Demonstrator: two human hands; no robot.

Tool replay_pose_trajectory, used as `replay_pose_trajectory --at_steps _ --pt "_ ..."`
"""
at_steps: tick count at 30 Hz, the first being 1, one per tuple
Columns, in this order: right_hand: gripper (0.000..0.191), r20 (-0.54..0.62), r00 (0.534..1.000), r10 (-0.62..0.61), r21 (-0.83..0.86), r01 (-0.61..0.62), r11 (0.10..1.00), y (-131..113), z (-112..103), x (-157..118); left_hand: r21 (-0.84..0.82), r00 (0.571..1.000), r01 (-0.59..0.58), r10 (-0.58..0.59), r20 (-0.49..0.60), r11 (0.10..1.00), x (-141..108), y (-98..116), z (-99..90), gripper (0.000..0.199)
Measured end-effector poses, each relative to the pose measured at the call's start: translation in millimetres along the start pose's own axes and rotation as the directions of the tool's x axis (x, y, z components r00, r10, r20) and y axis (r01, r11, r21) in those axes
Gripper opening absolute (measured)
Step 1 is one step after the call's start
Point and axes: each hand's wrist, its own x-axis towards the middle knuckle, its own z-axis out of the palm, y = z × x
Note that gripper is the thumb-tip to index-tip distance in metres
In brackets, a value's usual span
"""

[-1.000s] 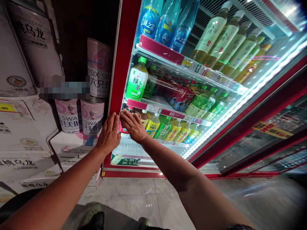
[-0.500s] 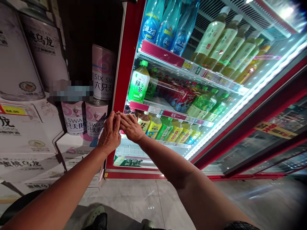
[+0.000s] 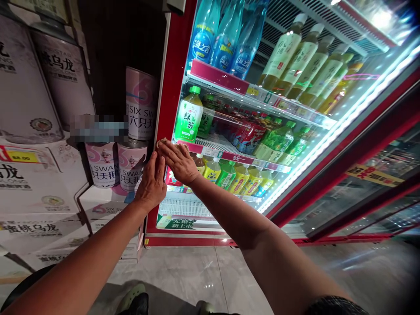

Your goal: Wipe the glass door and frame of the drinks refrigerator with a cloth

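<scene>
A crumpled brownish cloth [image 3: 162,142] shows past the fingertips of my right hand [image 3: 180,165]. That hand presses it against the left part of the fridge door, by the red frame [image 3: 172,74]. My left hand [image 3: 153,181] rests on the red frame just below and to the left, fingers stretched out and nothing in them. Behind the glass, close to my right hand, stands a green tea bottle [image 3: 189,116] with a green cap. Smaller yellow and green bottles [image 3: 226,174] line the shelf below; my right hand covers part of that row.
Large cans [image 3: 62,74] stand on white boxes [image 3: 36,179] at the left, with smaller Six Swan cans [image 3: 131,164] beside the frame. Blue bottles [image 3: 201,39] fill the upper shelf. More fridge doors [image 3: 354,192] continue rightward. Grey tiled floor [image 3: 197,271] lies below.
My right hand has slid up a little with the cloth, away from my left hand's fingertips. My left hand stays on the frame. The view has shifted slightly.
</scene>
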Motion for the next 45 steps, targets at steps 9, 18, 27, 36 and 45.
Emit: replay_pose_trajectory --at_steps 9,18,27,36,45 --pt "0.05 0.1 0.995 -0.019 -0.037 0.023 0.999 1.7 -12.1 4.9 0.004 1.0 0.027 -0.027 -0.009 1.0 11.9 0.1 -2.0 0.105" --pt "0.054 0.048 0.998 0.027 -0.045 -0.025 0.999 19.2 -24.2 -11.1 -0.009 1.0 -0.009 0.009 -0.001 1.0 31.6 5.1 0.5 0.105" --pt "0.054 0.002 0.994 0.105 -0.051 -0.105 0.993 36.0 -36.3 -42.4 -0.019 0.991 0.002 0.001 0.133 1.0 37.1 1.4 5.7 0.095" --pt "0.053 0.062 0.998 -0.007 -0.033 0.009 0.999 53.2 -40.0 -69.1 -0.025 0.979 0.047 -0.041 0.201 0.999 39.7 3.8 4.8 0.095" --pt "0.051 0.074 0.996 0.05 -0.042 -0.047 0.998 53.7 -38.1 -85.6 -0.001 0.979 -0.008 0.009 0.204 1.0 37.7 6.4 4.2 0.106"
